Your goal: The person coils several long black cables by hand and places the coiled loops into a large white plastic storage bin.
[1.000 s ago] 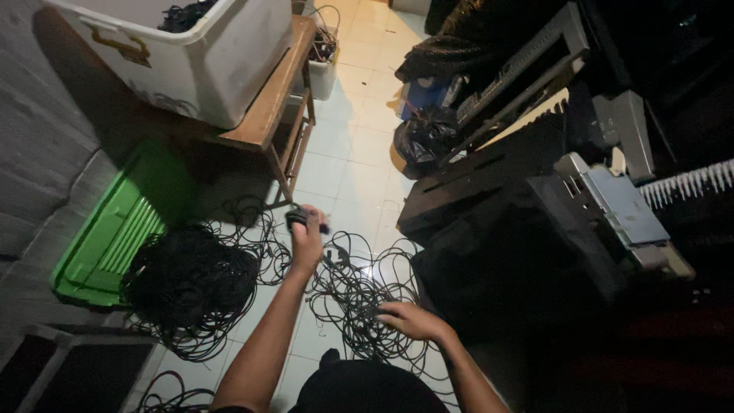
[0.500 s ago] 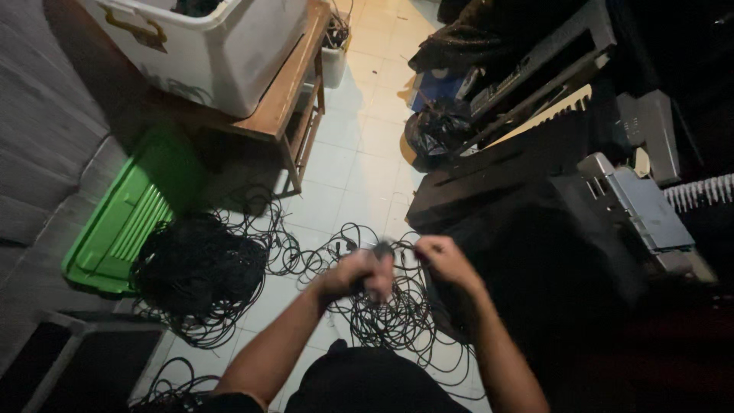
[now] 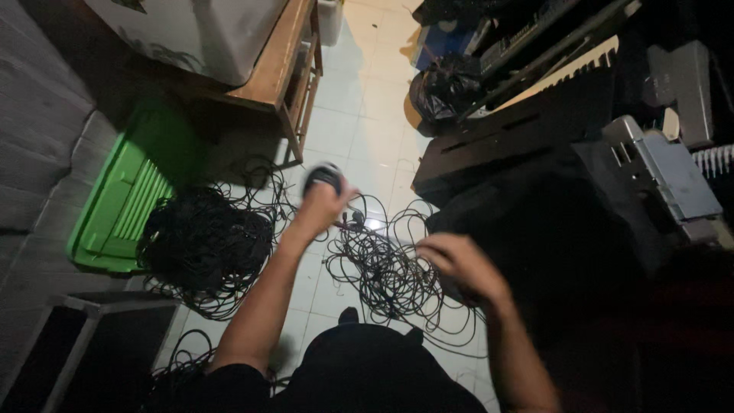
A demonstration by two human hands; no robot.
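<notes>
A pale tiled floor [image 3: 359, 130] fills the middle of the view, smooth and glossy enough to throw back a bright spot of light beside the cables. At ten to eleven o'clock a wooden table [image 3: 279, 65] carries a large white box [image 3: 191, 30], its hard sides scuffed; lifted off the floor, it leaves the tiles free for cable work. At one to three o'clock dark keyboard instruments and cases [image 3: 527, 122] lean in a stack, all hard edges, with a grey machine [image 3: 665, 172] at three o'clock. A ribbed green plastic lid [image 3: 122, 206] lies flat at nine o'clock against the grey wall.

Touching its right edge sits a dense heap of black cable [image 3: 206, 245], matted and rope-like. At the centre a looser tangle of thin black cable [image 3: 390, 275] sprawls in open loops, spread wide so single strands can be followed.

The left hand [image 3: 321, 203], at about twelve o'clock from the person's body, is closed around a small coiled bundle of cable [image 3: 323, 177], lifted above the floor, apparently to keep the wound turns together. The right hand [image 3: 459, 264] hovers over the loose tangle at five o'clock from the left; it is blurred, fingers curled downward, and whether it pinches a strand I cannot tell.
</notes>
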